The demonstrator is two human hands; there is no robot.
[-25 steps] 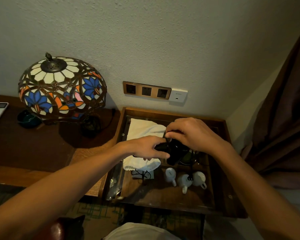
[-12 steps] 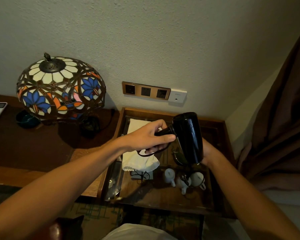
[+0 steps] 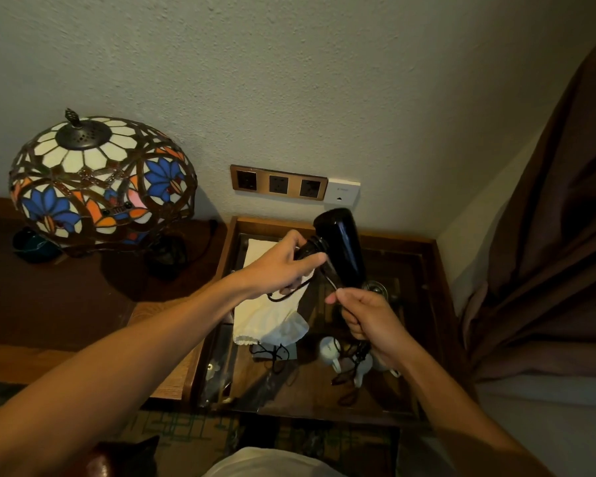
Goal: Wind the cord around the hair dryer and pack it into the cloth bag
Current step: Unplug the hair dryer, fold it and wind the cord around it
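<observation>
A glossy black hair dryer (image 3: pixel 341 247) is held up over the wooden tray (image 3: pixel 437 290), its barrel pointing away from me. My left hand (image 3: pixel 283 266) grips its folded handle from the left. My right hand (image 3: pixel 367 316), just below the barrel, is closed on the black cord (image 3: pixel 355 356), which hangs in loops beneath the fist. One cord loop sags under my left hand. The cream cloth bag (image 3: pixel 269 318) lies flat on the tray's left side with its drawstring at the near end.
White cups (image 3: pixel 329 349) stand in the tray under my right hand. A stained-glass lamp (image 3: pixel 100 180) stands on the desk to the left. Wall sockets (image 3: pixel 278 183) sit above the tray. A brown curtain (image 3: pixel 547 242) hangs at the right.
The dryer was lifted off the tray and turned upright. My right hand came out from behind the barrel and now holds the cord in front of it.
</observation>
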